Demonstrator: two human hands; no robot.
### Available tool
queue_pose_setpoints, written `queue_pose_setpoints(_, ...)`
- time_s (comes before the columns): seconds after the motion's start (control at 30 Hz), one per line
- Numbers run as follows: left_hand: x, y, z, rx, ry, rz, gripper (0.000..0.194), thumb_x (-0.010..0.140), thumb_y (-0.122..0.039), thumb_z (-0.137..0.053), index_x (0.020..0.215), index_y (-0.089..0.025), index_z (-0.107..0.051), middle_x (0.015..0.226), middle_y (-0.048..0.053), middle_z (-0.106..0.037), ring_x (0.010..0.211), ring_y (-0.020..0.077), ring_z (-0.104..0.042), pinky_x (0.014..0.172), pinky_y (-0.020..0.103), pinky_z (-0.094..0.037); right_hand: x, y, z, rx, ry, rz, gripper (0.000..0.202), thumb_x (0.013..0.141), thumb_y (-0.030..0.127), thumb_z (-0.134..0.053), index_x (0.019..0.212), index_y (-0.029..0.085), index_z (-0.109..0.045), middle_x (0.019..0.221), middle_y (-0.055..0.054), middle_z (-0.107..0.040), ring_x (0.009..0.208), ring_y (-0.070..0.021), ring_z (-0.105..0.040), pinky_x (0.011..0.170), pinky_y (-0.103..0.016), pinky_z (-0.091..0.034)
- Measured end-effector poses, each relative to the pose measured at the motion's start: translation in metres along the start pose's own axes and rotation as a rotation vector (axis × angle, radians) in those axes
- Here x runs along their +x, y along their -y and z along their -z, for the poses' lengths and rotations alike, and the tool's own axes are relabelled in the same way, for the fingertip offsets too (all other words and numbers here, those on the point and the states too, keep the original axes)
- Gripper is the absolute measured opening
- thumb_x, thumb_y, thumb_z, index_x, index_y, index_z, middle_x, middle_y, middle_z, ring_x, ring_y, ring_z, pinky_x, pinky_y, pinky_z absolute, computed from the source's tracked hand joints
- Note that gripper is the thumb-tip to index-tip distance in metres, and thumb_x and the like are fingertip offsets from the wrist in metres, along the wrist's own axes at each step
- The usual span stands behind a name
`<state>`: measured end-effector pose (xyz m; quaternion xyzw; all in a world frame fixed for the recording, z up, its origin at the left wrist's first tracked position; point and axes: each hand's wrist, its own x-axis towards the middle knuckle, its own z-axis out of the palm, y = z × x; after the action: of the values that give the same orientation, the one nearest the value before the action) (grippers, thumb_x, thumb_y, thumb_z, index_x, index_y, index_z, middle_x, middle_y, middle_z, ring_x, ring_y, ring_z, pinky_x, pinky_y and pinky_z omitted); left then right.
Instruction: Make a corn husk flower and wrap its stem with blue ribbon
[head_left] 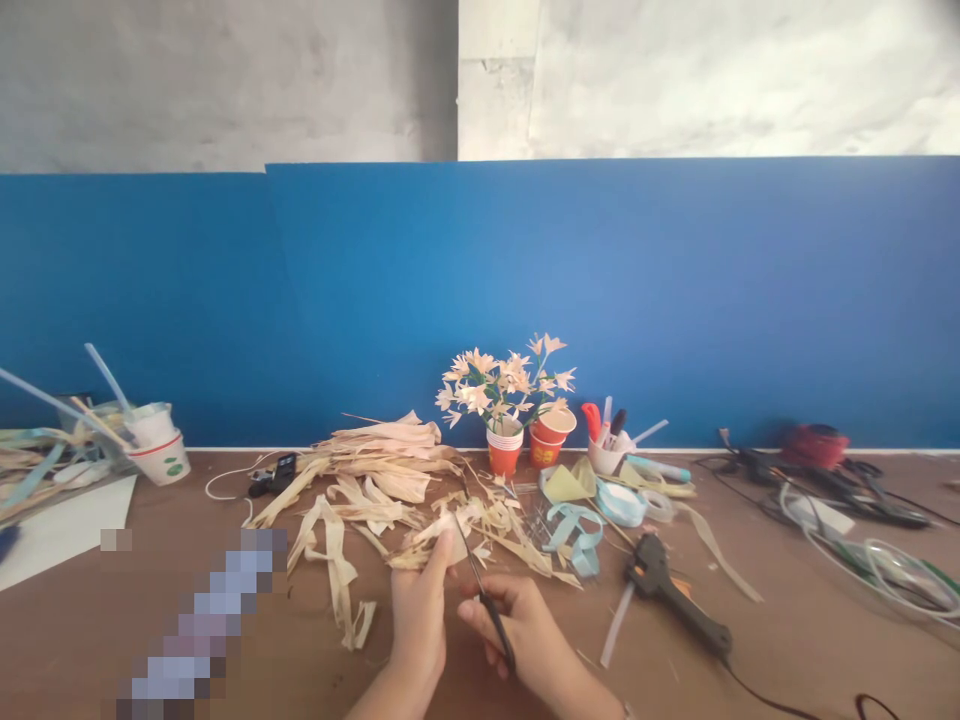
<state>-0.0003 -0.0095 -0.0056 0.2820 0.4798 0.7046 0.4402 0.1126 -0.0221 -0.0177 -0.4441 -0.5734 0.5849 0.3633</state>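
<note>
Black-handled scissors (498, 632) sit gripped in the right fingers (474, 614), the left fingers (441, 558) pinching a pale husk-like piece (436, 527).

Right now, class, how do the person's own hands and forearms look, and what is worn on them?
The left hand and right hand are ungloved. No sleeve shows on the visible forearms. A small detail at the right forearm's lower edge is unclear.

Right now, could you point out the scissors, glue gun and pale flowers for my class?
Scissors (496, 628): head view, on the dark handle.
Glue gun (677, 594): head view, on the handle.
Pale flowers (514, 375): head view, on petals near the middle.
</note>
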Motion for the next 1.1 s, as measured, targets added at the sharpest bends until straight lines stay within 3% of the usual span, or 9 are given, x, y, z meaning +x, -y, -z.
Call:
queue_pose_setpoints(0.13, 0.005, 0.001, 0.001, -0.051, -0.013, 0.024, 0.030, 0.061, -0.038, -0.075, 0.059, -0.016, -0.055, 0.052, -0.006, -0.051, 0.051, 0.0089, -0.046, 0.052, 0.021, -0.039, 0.002, -0.003, 0.001, -0.022, 0.006, -0.024, 0.050, 0.063, 0.059, -0.066, 0.079, 0.012, -0.061, 0.036, 0.007, -0.043, 0.028, -0.0056, -0.035, 0.028, -0.016, -0.024)
queue_pose_setpoints(0.27, 0.009, -0.005, 0.002, -0.111, 0.037, 0.075, 0.030, 0.060, -0.036, -0.075, 0.054, -0.015, -0.055, 0.049, -0.005, -0.051, 0.048, 0.0084, -0.045, 0.048, 0.020, -0.038, 0.003, -0.002, 0.004, 0.015, -0.022, -0.026, 0.054, 0.064, 0.060, -0.064, 0.089, 0.013, -0.058, 0.046, 0.004, -0.052, 0.034, -0.0082, -0.044, 0.033, -0.018, -0.032)
queue_pose_setpoints(0.43, 0.001, -0.021, -0.002, 0.065, 0.292, 0.224, 0.020, 0.059, -0.031, -0.073, 0.068, -0.014, -0.066, 0.054, -0.002, -0.060, 0.046, 0.0097, -0.048, 0.043, 0.019, -0.033, 0.003, 0.004, 0.010, 0.132, -0.281, 0.289, 0.048, 0.067, 0.044, -0.070, 0.103, 0.018, -0.053, 0.072, 0.000, -0.057, 0.060, -0.0136, -0.055, 0.055, -0.025, -0.045)
queue_pose_setpoints(0.53, -0.007, -0.027, -0.004, 0.167, 0.548, 0.277, 0.023, 0.060, -0.028, -0.072, 0.078, -0.013, -0.069, 0.065, 0.002, -0.068, 0.065, 0.0170, -0.060, 0.061, 0.025, -0.044, 0.002, 0.006, 0.014, 0.139, -0.369, 0.346, 0.044, 0.065, 0.031, -0.074, 0.102, 0.019, -0.053, 0.078, -0.001, -0.057, 0.072, -0.0156, -0.055, 0.064, -0.027, -0.046)
queue_pose_setpoints(0.6, -0.008, -0.025, -0.003, 0.200, 0.637, 0.288, 0.026, 0.062, -0.029, -0.072, 0.082, -0.013, -0.070, 0.072, 0.005, -0.070, 0.074, 0.0210, -0.062, 0.072, 0.029, -0.045, 0.003, 0.007, 0.017, 0.150, -0.345, 0.308, 0.040, 0.063, 0.028, -0.074, 0.097, 0.019, -0.054, 0.071, 0.002, -0.055, 0.066, -0.0139, -0.052, 0.060, -0.025, -0.044)
queue_pose_setpoints(0.7, -0.006, -0.019, -0.001, 0.193, 0.611, 0.306, 0.031, 0.063, -0.032, -0.072, 0.087, -0.013, -0.070, 0.076, 0.007, -0.071, 0.076, 0.0235, -0.063, 0.073, 0.033, -0.046, 0.002, 0.011, 0.021, 0.239, -0.312, 0.198, 0.042, 0.060, 0.033, -0.075, 0.092, 0.018, -0.053, 0.063, 0.005, -0.051, 0.052, -0.0097, -0.045, 0.047, -0.021, -0.038)
queue_pose_setpoints(0.93, -0.007, -0.017, -0.004, 0.040, 0.588, 0.258, 0.036, 0.064, -0.034, -0.073, 0.094, -0.015, -0.068, 0.088, 0.007, -0.072, 0.084, 0.0227, -0.062, 0.079, 0.031, -0.045, -0.004, 0.021, 0.023, 0.421, -0.302, 0.066, 0.047, 0.058, 0.038, -0.077, 0.094, 0.019, -0.053, 0.062, 0.007, -0.048, 0.046, -0.0039, -0.037, 0.043, -0.016, -0.033)
queue_pose_setpoints(1.1, -0.010, -0.014, -0.006, 0.012, 0.490, 0.259, 0.028, 0.065, -0.035, -0.072, 0.083, -0.014, -0.067, 0.075, 0.004, -0.069, 0.069, 0.0172, -0.060, 0.067, 0.026, -0.045, -0.005, 0.019, 0.022, 0.411, -0.295, 0.039, 0.047, 0.058, 0.036, -0.077, 0.095, 0.019, -0.054, 0.063, 0.007, -0.048, 0.046, -0.0035, -0.037, 0.042, -0.016, -0.032)
